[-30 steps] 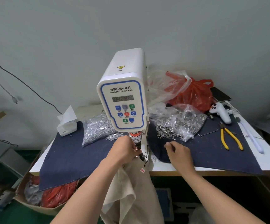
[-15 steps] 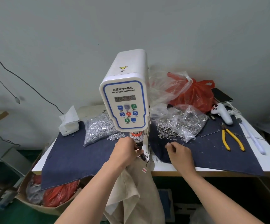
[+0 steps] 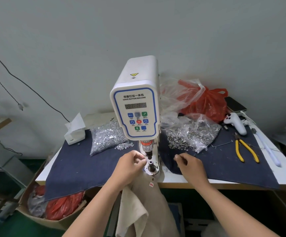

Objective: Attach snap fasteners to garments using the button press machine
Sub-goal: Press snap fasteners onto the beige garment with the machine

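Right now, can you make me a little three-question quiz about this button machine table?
1. True or false: the yellow pliers lie to the right of the button machine.
2. Which hand is nearer the lower die? A left hand B right hand
3. Fill in: the beige garment hangs off the table's ____ edge.

Key: 1 true. 2 A. 3 front.

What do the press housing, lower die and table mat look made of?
Press housing: likely moulded plastic, glossy white with rounded edges. Lower die: bare metal, dull silver sheen. Table mat: dark blue woven cloth, maybe denim; matte, hanging limp over the edge.
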`<state>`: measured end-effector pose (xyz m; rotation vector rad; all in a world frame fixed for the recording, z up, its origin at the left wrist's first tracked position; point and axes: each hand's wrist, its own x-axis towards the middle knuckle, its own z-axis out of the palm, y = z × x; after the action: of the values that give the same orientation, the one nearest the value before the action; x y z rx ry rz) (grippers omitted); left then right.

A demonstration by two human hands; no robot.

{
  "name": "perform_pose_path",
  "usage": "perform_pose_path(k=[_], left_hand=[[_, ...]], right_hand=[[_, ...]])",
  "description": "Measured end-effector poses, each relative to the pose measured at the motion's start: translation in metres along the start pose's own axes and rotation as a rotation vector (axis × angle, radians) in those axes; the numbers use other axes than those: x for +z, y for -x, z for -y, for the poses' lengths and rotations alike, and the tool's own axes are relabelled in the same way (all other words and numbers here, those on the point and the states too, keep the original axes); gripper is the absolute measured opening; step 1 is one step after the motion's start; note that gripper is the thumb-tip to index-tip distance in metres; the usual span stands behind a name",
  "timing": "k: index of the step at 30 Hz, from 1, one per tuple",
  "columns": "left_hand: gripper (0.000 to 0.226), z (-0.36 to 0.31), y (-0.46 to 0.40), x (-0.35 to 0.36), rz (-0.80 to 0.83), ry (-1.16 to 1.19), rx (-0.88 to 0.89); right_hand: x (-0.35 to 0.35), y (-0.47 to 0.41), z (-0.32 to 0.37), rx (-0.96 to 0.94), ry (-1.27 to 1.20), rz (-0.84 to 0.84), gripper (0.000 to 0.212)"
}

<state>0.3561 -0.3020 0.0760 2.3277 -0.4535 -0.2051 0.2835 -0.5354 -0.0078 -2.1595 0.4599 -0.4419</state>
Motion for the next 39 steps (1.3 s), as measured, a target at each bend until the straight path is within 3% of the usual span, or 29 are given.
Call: perform_pose_path(k=[3,6,9,12,14,17,23,28,31,36,39], left_hand=[[0.013,0.018,0.018,-0.001,-0.023,0.315,-0.024],[0.017,0.019,0.026,0.0,-0.064,0.477,-0.026],[0.021,0.014,0.035,-0.002,-0.056,0.544,0.034],[0.033,0.016,0.042,-0.013,0.104,0.606,0.047],[0.05,0.022,0.044,-0.017,0.259,0.477,0.078],[0.051,0.028,0.045,-0.021,0.402,0.409,0.115],[0.033,0.028,0.045,-0.001,0.34,0.947,0.082],[0.034,0.032,0.051,0.022,0.369,0.995,-0.021],[0.026,0.032,0.041,0.022,0.335,0.997,-0.049],[0.027,0.035,0.016,0.031,0.062,0.624,-0.074],[0.031,0.041,0.01,0.043,0.015,0.545,-0.122]], right_hand=[[-0.005,0.024,0.028,-0.136,-0.118,0.226,0.014],[0.004,0.054,0.063,-0.279,-0.137,0.431,0.004],[0.005,0.07,0.079,-0.285,-0.21,0.289,0.017],[-0.007,0.068,0.084,-0.309,-0.284,0.241,0.016],[-0.015,0.064,0.088,-0.265,-0.426,0.38,0.017],[-0.025,0.054,0.094,-0.169,-0.596,0.513,0.019],[-0.03,0.044,0.083,-0.095,-0.316,0.768,0.026],[-0.027,0.042,0.083,0.061,-0.677,0.69,0.024],[-0.022,0.031,0.082,0.128,-0.705,0.61,0.018],[-0.002,0.011,0.063,0.268,-0.668,0.512,0.029],[0.009,0.006,0.051,0.3,-0.673,0.481,0.033]])
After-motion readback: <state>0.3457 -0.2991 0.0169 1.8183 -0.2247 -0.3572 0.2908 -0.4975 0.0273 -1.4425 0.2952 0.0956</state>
